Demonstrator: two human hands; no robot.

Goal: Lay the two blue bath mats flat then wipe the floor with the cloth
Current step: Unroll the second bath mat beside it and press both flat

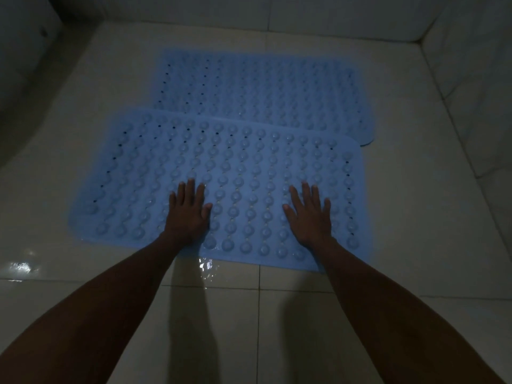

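Two blue bath mats with rows of round bumps lie flat on the pale tiled floor (432,217). The near mat (243,167) overlaps the front edge of the far mat (266,87). My left hand (189,213) presses flat on the near mat's lower middle, fingers straight and spread. My right hand (309,213) presses flat on the same mat further right, fingers also straight. No cloth is in view.
The room is dim. Small wet patches (206,266) glisten on the tiles just before the near mat and at the left (23,266). Tiled walls rise at the back (277,12) and right (476,79). A dark curved shape (16,65) stands at the left.
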